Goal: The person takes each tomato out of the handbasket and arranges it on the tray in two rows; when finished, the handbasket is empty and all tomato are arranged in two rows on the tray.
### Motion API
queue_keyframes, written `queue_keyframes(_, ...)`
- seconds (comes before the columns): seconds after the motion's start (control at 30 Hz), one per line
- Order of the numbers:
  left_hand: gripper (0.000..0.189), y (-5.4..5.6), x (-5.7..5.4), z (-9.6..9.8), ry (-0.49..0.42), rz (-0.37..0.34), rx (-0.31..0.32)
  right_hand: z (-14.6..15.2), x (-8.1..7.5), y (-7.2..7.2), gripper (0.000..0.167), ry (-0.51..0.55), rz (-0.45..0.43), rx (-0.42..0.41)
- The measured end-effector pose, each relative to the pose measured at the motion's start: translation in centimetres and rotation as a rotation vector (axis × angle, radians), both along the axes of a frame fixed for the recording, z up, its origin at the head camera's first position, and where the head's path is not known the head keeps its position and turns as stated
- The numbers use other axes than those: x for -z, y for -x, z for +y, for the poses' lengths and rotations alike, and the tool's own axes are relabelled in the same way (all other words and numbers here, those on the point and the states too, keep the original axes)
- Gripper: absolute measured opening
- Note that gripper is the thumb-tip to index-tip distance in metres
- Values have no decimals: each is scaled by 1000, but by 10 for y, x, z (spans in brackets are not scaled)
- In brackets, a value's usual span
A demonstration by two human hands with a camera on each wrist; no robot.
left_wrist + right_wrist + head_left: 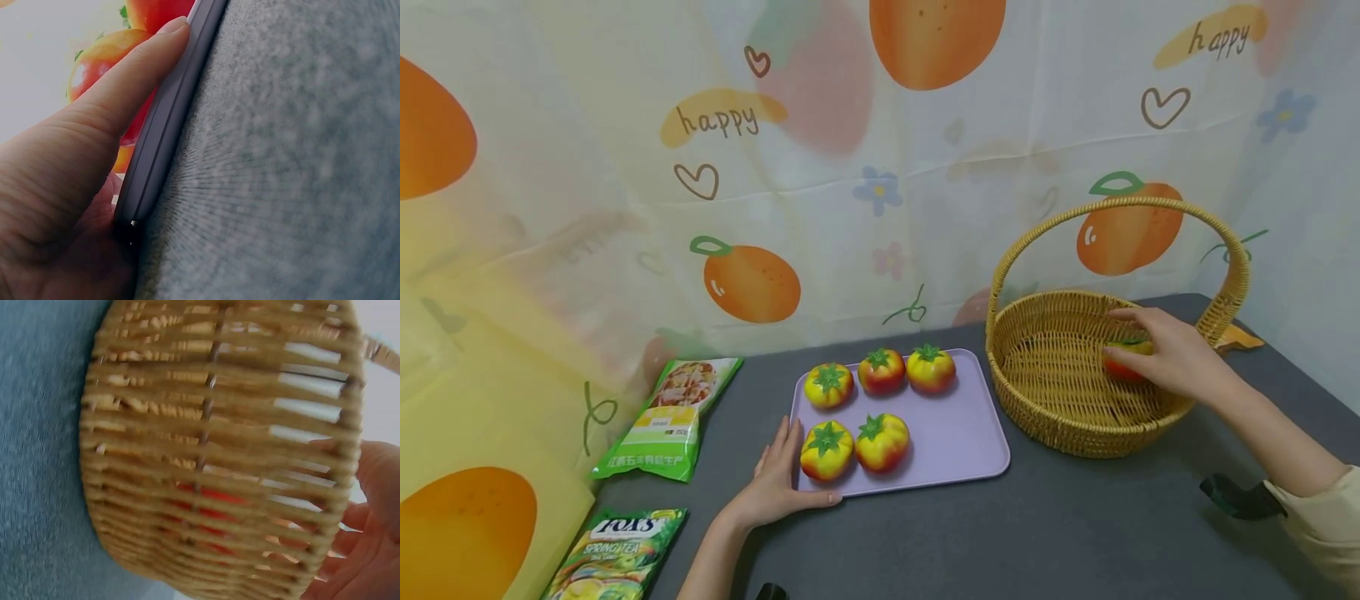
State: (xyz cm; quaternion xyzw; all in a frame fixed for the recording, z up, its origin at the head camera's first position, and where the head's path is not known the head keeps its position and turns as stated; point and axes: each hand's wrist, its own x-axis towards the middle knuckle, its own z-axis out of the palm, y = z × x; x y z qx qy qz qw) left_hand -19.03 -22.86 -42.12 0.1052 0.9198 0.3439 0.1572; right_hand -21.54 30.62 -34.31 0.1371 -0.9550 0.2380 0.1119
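My left hand (778, 483) holds the near left corner of a lilac tray (955, 433), its fingers along the left side and the thumb (140, 65) against the front rim. Several red-and-yellow tomato-like fruits with green leafy tops lie on the tray, one nearest that hand (827, 451). Inside a wicker basket (1052, 425) on the right, my right hand (1176, 350) reaches over another such fruit (1126, 367), thumb and index finger spread apart. Through the weave in the right wrist view, the red fruit (209, 515) shows low in the basket, below the fingers.
On the left lie a green-and-white food packet (673, 417) and a green candy bag (617, 554). The basket's tall handle (1112, 204) arches above it. A patterned curtain (880, 225) hangs behind the dark grey table (1000, 542). An orange-brown piece (1238, 337) lies behind the basket.
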Motion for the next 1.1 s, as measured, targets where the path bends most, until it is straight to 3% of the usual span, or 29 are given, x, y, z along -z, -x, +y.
queue_keyframes(0.33,127,1,1,0,-9,-2,-7,9,3,13,54,-99,-112,12)
queue_keyframes(0.6,127,1,1,-1,-14,-5,-10,12,7,22,64,-167,-175,-5)
queue_keyframes(1.1,127,-3,-1,0,-18,9,-14,14,14,22,76,-155,-174,-29)
